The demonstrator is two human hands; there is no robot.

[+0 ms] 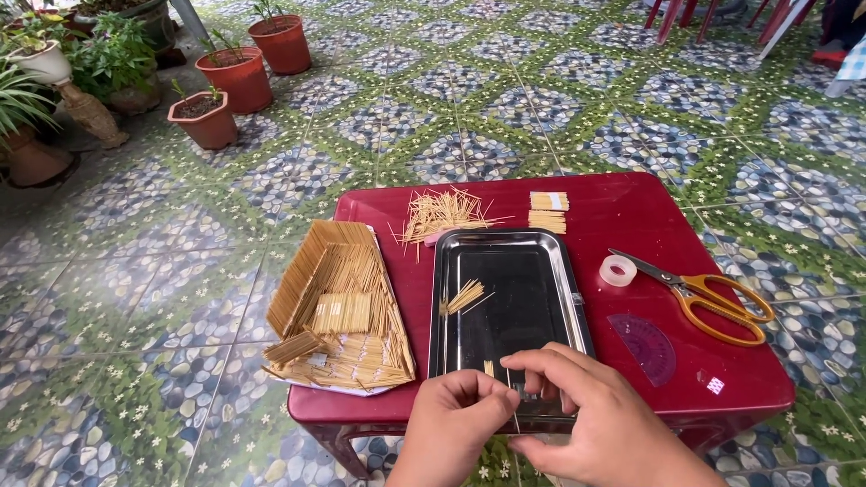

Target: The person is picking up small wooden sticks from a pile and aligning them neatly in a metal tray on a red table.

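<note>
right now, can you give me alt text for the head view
Two hands, left hand and right hand, pinch a small stick piece over the near end of a steel tray on a red table. A toothpick-built roof shape lies at left; tape roll, orange scissors and a protractor at right.

1 tray, 1 scissors, 3 pots.

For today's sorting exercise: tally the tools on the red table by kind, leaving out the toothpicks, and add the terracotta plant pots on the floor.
Metal tray: 1
Tape roll: 1
Scissors: 1
Protractor: 1
Terracotta pots: 3
Total: 7
Both hands, left and right, pinch small pieces over the tray's near edge.
</note>
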